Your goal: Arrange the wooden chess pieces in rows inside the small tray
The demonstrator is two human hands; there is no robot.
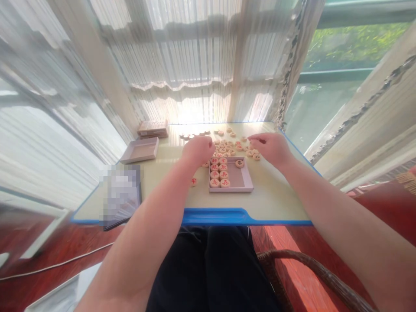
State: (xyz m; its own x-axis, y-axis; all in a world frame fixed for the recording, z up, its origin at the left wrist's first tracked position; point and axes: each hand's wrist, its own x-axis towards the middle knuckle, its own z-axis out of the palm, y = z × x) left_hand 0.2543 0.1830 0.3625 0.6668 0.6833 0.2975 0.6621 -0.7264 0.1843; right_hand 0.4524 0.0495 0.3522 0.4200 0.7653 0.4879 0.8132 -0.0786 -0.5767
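Both my hands are over a scatter of round wooden xiangqi pieces (pixel 222 149) on the table. My left hand (pixel 199 149) is curled closed at the left side of the scatter; whatever its fingers may hold is hidden. At the right side, my right hand (pixel 271 145) has its fingers pinched together, the tips close to a piece (pixel 244 138); I cannot make out what is between them. Nearer to me lies a shallow open box (pixel 237 180). Red-marked pieces (pixel 223 175) fill two columns along its left side, and one dark-marked piece (pixel 239 164) lies at its upper right.
An open box lid (pixel 140 150) lies at the table's left, with a flat brown stack (pixel 152 128) behind it. A blurred-out tablet-like device (pixel 121 195) is at the front left edge. One red piece (pixel 193 182) sits left of the box. Curtains (pixel 182 56) hang behind the blue-edged table (pixel 276 208).
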